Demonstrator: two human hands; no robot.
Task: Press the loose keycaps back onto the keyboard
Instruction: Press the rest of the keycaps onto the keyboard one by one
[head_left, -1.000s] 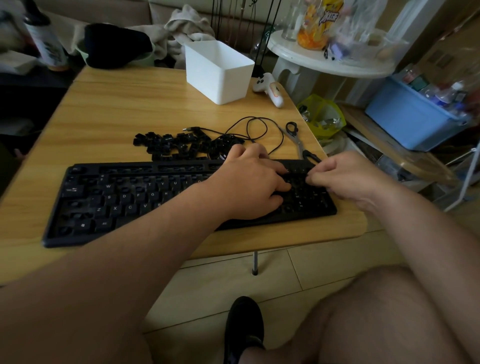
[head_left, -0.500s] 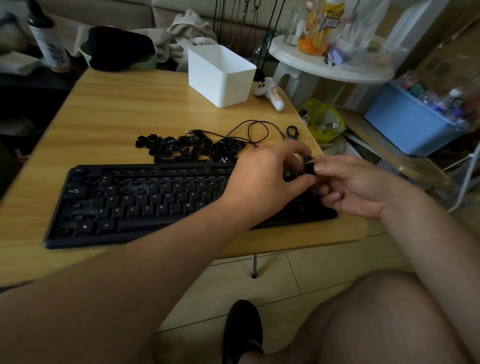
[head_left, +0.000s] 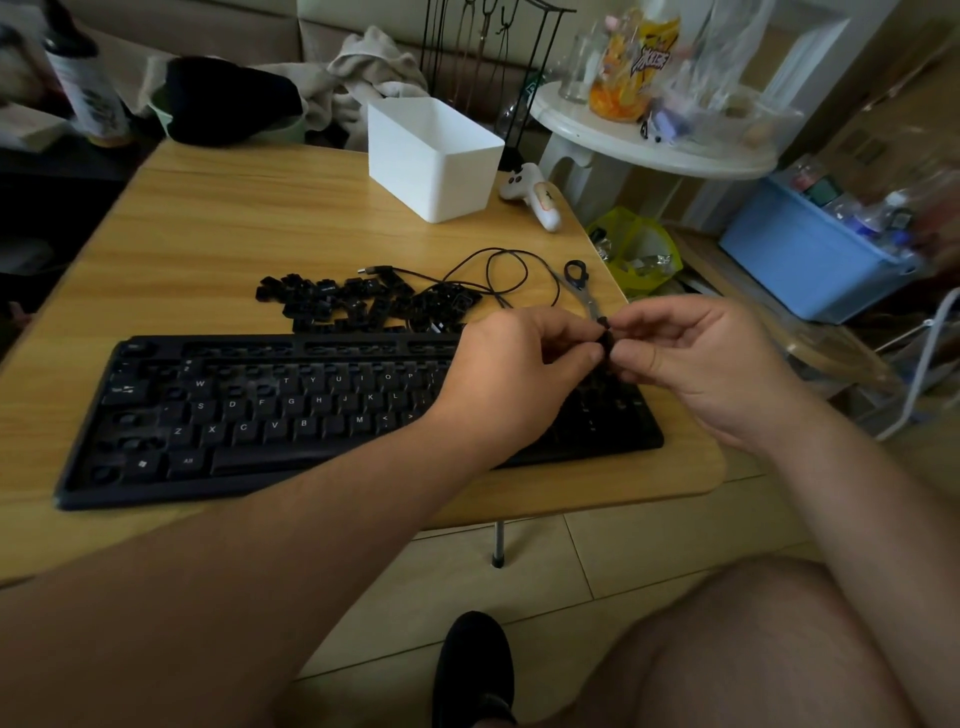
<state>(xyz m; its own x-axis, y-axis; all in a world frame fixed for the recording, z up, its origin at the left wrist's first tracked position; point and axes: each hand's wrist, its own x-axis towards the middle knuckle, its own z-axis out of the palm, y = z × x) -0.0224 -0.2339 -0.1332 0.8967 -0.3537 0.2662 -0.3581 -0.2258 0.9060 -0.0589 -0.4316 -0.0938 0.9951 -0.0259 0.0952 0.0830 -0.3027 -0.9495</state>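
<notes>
Above the right end of a flat black plastic keyboard (head_left: 332, 410) on a pale wood-grain counter (head_left: 234, 249), a person's left hand (head_left: 511, 376) and right hand (head_left: 696, 364) meet, each pinching one small black plastic keycap (head_left: 605, 340) between fingertips; neither grip is relaxed, and the cap hangs clear of the board. The step looks to be turning the cap the right way round, and it is best done by reading its face, squaring its underside stem over the bare socket, then pushing straight down until it seats evenly, never at a tilt. Behind the keyboard, touching its far edge, lies a jumbled heap of matte black loose keycaps (head_left: 363, 304), hard and boxy, beside a thin black looped cable (head_left: 498, 275). Metal scissors with black handles (head_left: 579, 280) lie at the right, a plain white rectangular plastic tub (head_left: 431, 156) farther back.
</notes>
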